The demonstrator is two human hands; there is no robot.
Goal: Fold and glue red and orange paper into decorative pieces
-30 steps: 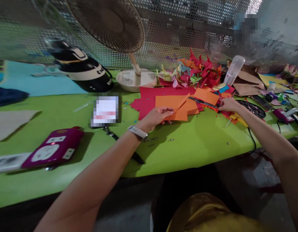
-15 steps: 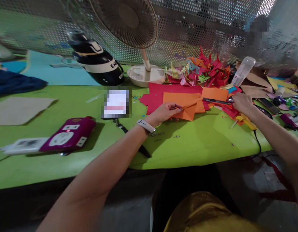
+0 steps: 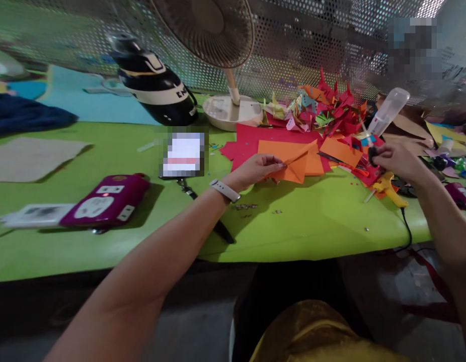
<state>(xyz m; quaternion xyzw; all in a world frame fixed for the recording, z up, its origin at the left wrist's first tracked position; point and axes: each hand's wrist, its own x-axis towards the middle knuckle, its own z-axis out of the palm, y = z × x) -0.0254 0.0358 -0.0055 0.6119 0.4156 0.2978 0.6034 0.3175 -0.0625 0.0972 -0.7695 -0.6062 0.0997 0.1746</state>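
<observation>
Pinched between the thumb and fingers of my left hand (image 3: 257, 171) is a folded piece of orange paper (image 3: 301, 153), its narrow end pointing right over flat orange sheets (image 3: 268, 147). My right hand (image 3: 397, 160) is closed on what looks like a pair of scissors (image 3: 372, 154) with dark handles, the thin blades tilted up and left. Below them, a dark-bladed tool with orange handles (image 3: 362, 171) lies partly under an orange sheet (image 3: 340, 151). Red paper (image 3: 250, 134) spreads beneath the orange sheets.
Behind the paper stand a pile of folded paper pieces (image 3: 336, 108), a fan (image 3: 236, 113) and a black bottle (image 3: 159, 95). A yellow glue gun (image 3: 391, 190) lies near my right wrist. Left are a phone (image 3: 183, 153) with a strap and a purple power adapter (image 3: 108, 198).
My right hand has moved right and lifted from the dark tool's end, now with scissors raised in it. My left hand still pinches the orange paper. The view has shifted left.
</observation>
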